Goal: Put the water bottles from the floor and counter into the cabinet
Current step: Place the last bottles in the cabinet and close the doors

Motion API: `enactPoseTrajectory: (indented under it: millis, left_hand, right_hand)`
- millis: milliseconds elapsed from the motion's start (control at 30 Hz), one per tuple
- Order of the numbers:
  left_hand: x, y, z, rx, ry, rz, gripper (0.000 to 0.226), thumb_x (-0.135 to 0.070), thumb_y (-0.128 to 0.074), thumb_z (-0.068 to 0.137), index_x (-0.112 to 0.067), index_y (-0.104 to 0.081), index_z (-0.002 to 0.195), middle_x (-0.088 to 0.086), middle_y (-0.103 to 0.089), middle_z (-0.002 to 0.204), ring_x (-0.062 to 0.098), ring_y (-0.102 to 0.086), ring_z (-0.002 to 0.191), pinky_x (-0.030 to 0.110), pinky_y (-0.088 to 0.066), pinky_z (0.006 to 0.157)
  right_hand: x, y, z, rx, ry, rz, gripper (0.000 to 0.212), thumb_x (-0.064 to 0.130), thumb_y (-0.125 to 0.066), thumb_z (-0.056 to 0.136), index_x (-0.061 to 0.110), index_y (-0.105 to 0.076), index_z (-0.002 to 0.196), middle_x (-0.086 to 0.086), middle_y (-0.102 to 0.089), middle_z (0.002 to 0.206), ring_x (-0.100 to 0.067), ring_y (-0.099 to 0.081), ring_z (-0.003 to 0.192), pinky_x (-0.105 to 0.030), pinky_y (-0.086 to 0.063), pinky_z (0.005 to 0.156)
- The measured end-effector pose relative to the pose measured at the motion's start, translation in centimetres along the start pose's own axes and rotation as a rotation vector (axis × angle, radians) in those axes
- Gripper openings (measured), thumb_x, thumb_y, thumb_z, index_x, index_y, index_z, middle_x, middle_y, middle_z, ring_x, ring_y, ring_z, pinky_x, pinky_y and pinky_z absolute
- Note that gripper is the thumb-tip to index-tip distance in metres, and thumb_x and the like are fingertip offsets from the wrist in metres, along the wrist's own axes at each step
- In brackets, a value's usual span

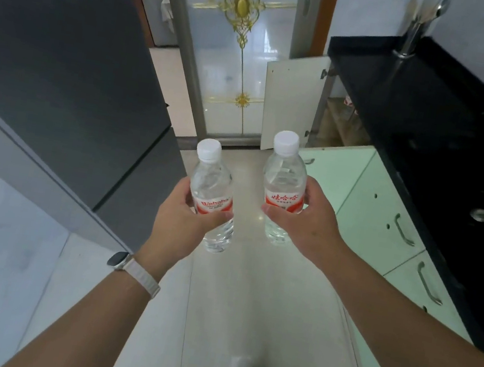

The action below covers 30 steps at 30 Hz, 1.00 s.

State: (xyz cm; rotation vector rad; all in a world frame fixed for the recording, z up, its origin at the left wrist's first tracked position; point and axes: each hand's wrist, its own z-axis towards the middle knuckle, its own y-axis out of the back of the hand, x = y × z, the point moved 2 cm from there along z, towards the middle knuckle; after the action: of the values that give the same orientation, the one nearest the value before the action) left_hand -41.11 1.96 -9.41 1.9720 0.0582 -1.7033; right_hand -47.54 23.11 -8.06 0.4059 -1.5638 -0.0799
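I hold two clear water bottles with white caps and red labels upright over the floor. My left hand (pixel 184 218) grips the left water bottle (pixel 211 178) around its label. The right water bottle (pixel 284 174) is gripped at its label by my right hand (pixel 307 222). Ahead on the right, a lower cabinet (pixel 338 125) under the counter stands with its white door (pixel 288 102) swung open; shelves with dim items show inside.
A black counter (pixel 407 92) with a utensil holder (pixel 410 42) and a stove runs along the right, above pale green cabinet doors (pixel 386 225) with metal handles. A dark grey fridge (pixel 63 60) stands on the left. A glass door (pixel 241 56) with gold ornament is ahead.
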Motion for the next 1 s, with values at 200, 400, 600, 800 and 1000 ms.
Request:
enactPoseTrajectory:
  millis: [200,400,600,800,1000]
  left_hand:
    - [1.5,3.3,5.9,-0.003,-0.003,-0.014,0.062,-0.019,-0.093,0.069,-0.031,-0.062,0.121,-0.015,-0.073,0.107,0.002,-0.07,0.094,0.025,-0.054,0.085]
    - [4.1,8.2,14.5,0.069,-0.029,-0.045,0.057,-0.016,-0.093,0.07,-0.027,-0.064,0.118,-0.012,-0.074,0.104,0.0,-0.071,0.091,0.021,-0.054,0.082]
    - [5.1,13.9,23.3,0.146,-0.06,-0.079,0.056,-0.014,-0.092,0.071,-0.025,-0.064,0.118,-0.011,-0.073,0.103,0.004,-0.071,0.092,0.015,-0.052,0.075]
    - [5.3,15.8,30.0,0.196,-0.096,-0.137,0.061,-0.012,-0.091,0.072,-0.021,-0.062,0.125,-0.01,-0.073,0.107,0.006,-0.071,0.094,0.017,-0.055,0.078]
    - [5.5,13.5,36.1,0.26,-0.106,-0.158,0.057,-0.01,-0.091,0.073,-0.024,-0.063,0.12,-0.013,-0.074,0.1,0.002,-0.071,0.09,0.019,-0.056,0.077]
  right_hand:
    - [1.4,-4.6,5.3,0.009,-0.01,-0.036,0.044,0.034,-0.086,0.071,0.042,-0.05,0.094,0.019,-0.063,0.094,0.002,-0.061,0.085,-0.018,-0.049,0.074]
    - [3.1,-11.7,11.1,-0.067,-0.042,-0.049,0.046,0.036,-0.086,0.069,0.041,-0.051,0.098,0.02,-0.064,0.094,0.003,-0.061,0.084,-0.021,-0.051,0.076]
    - [6.5,-18.3,15.9,-0.153,-0.074,-0.057,0.047,0.036,-0.086,0.071,0.043,-0.05,0.099,0.024,-0.062,0.093,0.002,-0.061,0.083,-0.02,-0.049,0.073]
    - [7.6,-21.3,19.3,-0.227,-0.094,-0.063,0.048,0.035,-0.085,0.071,0.043,-0.051,0.103,0.022,-0.063,0.095,-0.002,-0.063,0.088,-0.027,-0.052,0.082]
    - [7.1,-20.8,23.7,-0.29,-0.096,-0.107,0.052,0.034,-0.085,0.071,0.038,-0.051,0.109,0.02,-0.063,0.096,-0.003,-0.063,0.087,-0.026,-0.052,0.079]
